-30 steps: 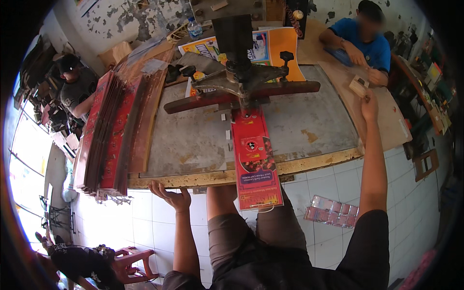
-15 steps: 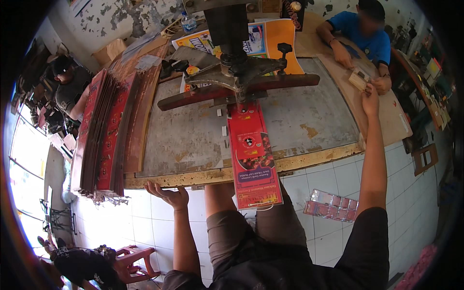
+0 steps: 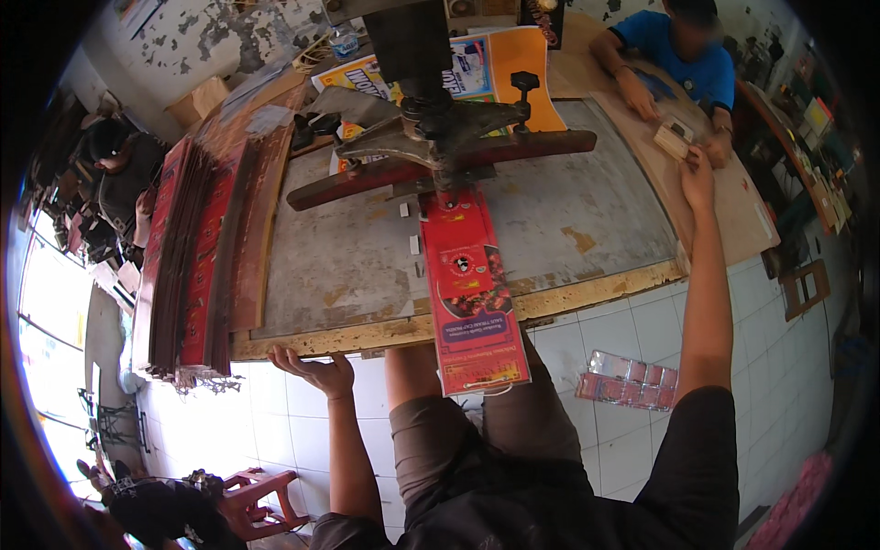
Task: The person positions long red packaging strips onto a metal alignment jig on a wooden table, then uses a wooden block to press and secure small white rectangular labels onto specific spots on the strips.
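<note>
Block (image 3: 674, 139) (head view): small, pale wood, dark patch on top. Out at the right, over the brown board (image 3: 733, 220). Can't tell if it rests on it or is lifted just clear.
Right hand (image 3: 698, 174): arm stretched forward, fingers closed on the block's near corner. Thumb hard to make out.
Left hand (image 3: 316, 370): palm up, fingers apart and a bit curled, holding nothing. At the underside of the table's front edge (image 3: 385, 340); contact unclear.
Table (image 3: 357, 247): grey top, scuffed, brown worn patches.
Strip (image 3: 467, 284): red, printed, far end under the press, near end hanging past the front edge above the lap.
Press (image 3: 541, 147): dark arms, long reddish bar crossing above the table.
White bits (image 3: 414, 245): two small pieces just left of the strip.
Stack (image 3: 209, 275): red sheets on the table's left side.
Co-worker, right (image 3: 674, 55): blue shirt, arms forward over the board, near the block.
Co-worker, left (image 3: 128, 179): dark clothes, beyond the stack.
Posters (image 3: 527, 78): behind the press, one big orange area.
Bottle (image 3: 344, 44): clear plastic, far side.
Floor (image 3: 568, 394): white tile; clear compartmented pack (image 3: 628, 381) lying on it, red stool (image 3: 261, 504) lower left.
</note>
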`<action>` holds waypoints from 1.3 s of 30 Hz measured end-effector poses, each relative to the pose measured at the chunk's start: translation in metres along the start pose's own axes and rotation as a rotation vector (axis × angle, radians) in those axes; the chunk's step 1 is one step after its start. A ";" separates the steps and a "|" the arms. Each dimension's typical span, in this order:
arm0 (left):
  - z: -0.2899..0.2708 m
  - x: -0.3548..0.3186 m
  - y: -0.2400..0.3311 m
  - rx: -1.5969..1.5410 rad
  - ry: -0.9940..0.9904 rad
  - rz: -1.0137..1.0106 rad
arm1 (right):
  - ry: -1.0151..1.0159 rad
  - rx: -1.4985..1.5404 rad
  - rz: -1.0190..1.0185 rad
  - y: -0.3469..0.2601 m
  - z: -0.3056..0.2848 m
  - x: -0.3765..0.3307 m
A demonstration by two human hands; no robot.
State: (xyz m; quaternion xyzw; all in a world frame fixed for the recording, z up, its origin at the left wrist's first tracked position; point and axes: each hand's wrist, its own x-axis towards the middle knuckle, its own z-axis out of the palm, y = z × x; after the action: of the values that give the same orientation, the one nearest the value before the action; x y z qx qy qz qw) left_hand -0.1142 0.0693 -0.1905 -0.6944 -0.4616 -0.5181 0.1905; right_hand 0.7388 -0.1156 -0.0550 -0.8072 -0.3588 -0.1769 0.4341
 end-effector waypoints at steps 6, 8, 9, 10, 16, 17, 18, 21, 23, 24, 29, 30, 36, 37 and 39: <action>-0.010 0.006 0.000 0.018 0.019 0.017 | -0.052 0.025 0.084 -0.024 0.009 -0.009; -0.008 0.006 0.000 0.018 0.015 0.010 | -0.040 -0.002 0.082 -0.023 0.007 -0.007; -0.007 0.006 0.000 0.018 0.013 0.006 | -0.035 -0.015 0.080 -0.022 0.005 -0.007; -0.007 0.006 0.000 0.025 0.011 0.009 | -0.036 -0.012 0.079 -0.023 0.005 -0.008; -0.009 0.007 -0.001 0.045 0.004 0.017 | -0.068 -0.032 0.134 -0.039 0.001 -0.012; -0.010 0.006 -0.001 0.051 0.004 0.017 | -0.073 -0.041 0.148 -0.044 0.001 -0.013; -0.011 0.006 -0.002 0.058 0.005 0.017 | -0.079 -0.049 0.161 -0.049 0.002 -0.014; -0.010 0.007 -0.001 0.051 -0.002 0.015 | -0.079 -0.045 0.182 -0.048 0.001 -0.013; -0.009 0.007 0.000 0.055 -0.005 0.012 | -0.069 -0.046 0.159 -0.042 0.001 -0.012; -0.009 0.007 0.001 0.057 -0.006 0.010 | -0.065 -0.046 0.147 -0.040 0.001 -0.011; -0.010 0.005 -0.002 0.044 0.001 0.011 | -0.048 -0.032 0.132 -0.036 0.004 -0.010; -0.010 0.005 -0.003 0.040 0.003 0.014 | -0.045 -0.027 0.128 -0.037 0.006 -0.010; -0.007 0.002 -0.002 0.027 0.003 -0.008 | -0.051 -0.033 0.121 -0.033 0.002 -0.010; -0.008 0.002 -0.003 0.026 0.005 -0.001 | -0.051 -0.039 0.127 -0.035 0.003 -0.011; -0.010 0.003 -0.005 0.027 0.009 0.014 | -0.051 -0.049 0.141 -0.041 0.005 -0.013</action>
State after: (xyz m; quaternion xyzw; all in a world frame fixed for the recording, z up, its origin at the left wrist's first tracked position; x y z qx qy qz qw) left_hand -0.1237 0.0656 -0.1845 -0.6926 -0.4628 -0.5138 0.2055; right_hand 0.6997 -0.1016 -0.0420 -0.8451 -0.3075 -0.1343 0.4162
